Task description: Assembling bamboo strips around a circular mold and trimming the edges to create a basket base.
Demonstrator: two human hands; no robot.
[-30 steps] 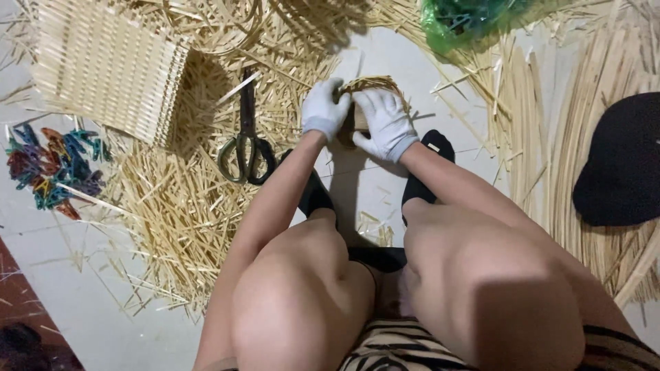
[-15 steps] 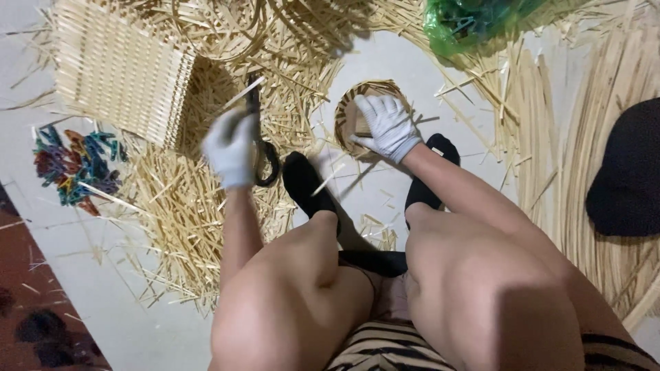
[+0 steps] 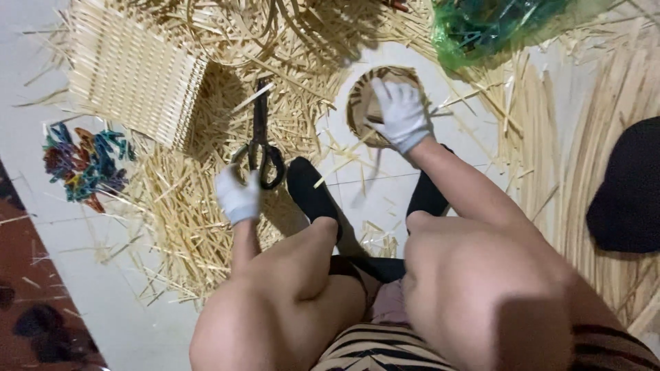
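Left hand [image 3: 237,196] in a white glove closes loosely at the handle loops of the black metal scissors [image 3: 261,141] lying on the pile of pale straw cuttings [image 3: 172,227]; whether it grips them yet is unclear. Right gloved hand [image 3: 401,115] presses flat, fingers spread, on the small round woven-cane basket base [image 3: 361,103] on the white floor. Scissors look stiff and heavy: best taken by the loops; the base is light, springy, somewhat fragile at its rim.

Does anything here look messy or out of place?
Yes. Cut straw strips lie scattered in loose heaps across the white floor, some under the black scissors by the left hand. The right hand rests on a small woven round.
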